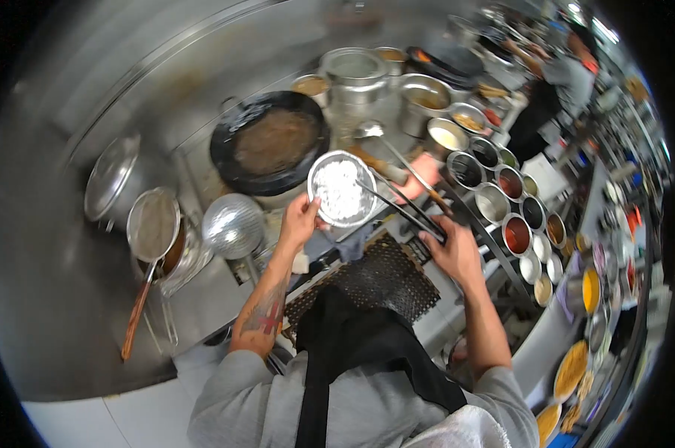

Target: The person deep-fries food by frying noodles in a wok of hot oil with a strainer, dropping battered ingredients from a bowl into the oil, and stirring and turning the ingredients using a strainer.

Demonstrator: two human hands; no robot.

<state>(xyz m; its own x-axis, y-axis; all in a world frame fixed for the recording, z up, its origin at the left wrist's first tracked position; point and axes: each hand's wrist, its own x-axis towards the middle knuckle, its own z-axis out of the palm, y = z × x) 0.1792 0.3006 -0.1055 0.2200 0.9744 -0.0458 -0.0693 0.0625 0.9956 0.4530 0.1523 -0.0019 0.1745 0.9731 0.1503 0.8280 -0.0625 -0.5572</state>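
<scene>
My left hand [300, 222] grips the near-left rim of a round metal bowl [342, 222], its inside glaring white so I cannot make out the contents. In my right hand [457, 250] are dark metal tongs [408, 214], fingers wrapped round the handles, the tips over the bowl's right side. Beyond the tongs lies a long-handled ladle [370, 130]. A blurred pinkish shape like another hand [421, 178] sits by its handle; whose it is I cannot tell. A black wok [225, 160] with brownish contents stands on the stove left of the bowl.
At left are a lidded pot [113, 179], a wooden-handled strainer [153, 224] and a perforated skimmer [234, 226]. Several pots, including a large steel one [355, 71], stand behind. Seasoning containers [517, 233] line the right side. A co-worker [569, 78] stands far right.
</scene>
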